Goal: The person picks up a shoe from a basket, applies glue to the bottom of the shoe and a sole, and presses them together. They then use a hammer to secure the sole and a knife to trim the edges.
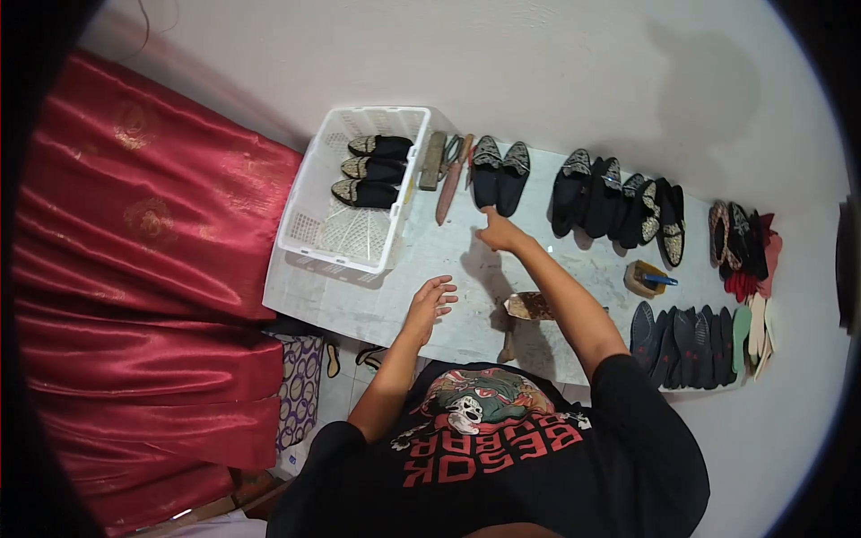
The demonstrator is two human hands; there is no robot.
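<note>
Left hand (430,303), head view: open, fingers loosely spread, palm turned inward, nothing in its hold, positioned over the near part of the white table (417,247). Right hand (502,235): reaches across the table, fingers partly bent, fingertips at the heel end of the nearest pair of dark shoes (485,182). Contact and grip cannot be told.

Position of the pair: far side of the table near the wall, side by side, patterned toes toward the wall, heels toward the person. It lies directly beyond the right hand and well apart from the left.

Left of the pair: a long reddish-brown tool (448,194), scissors (453,152) and a rectangular block (432,161). Farther left, a white plastic basket (330,258) holds three dark shoes (368,195) with patterned toes.

Right of the pair: a row of similar shoes (567,199). Closer to the person, a small container (639,285) holds a blue-handled item (660,280); dark soles (689,345) stand in a row near the table edge. A brown, mottled object (529,307) lies partly hidden by the right forearm.
</note>
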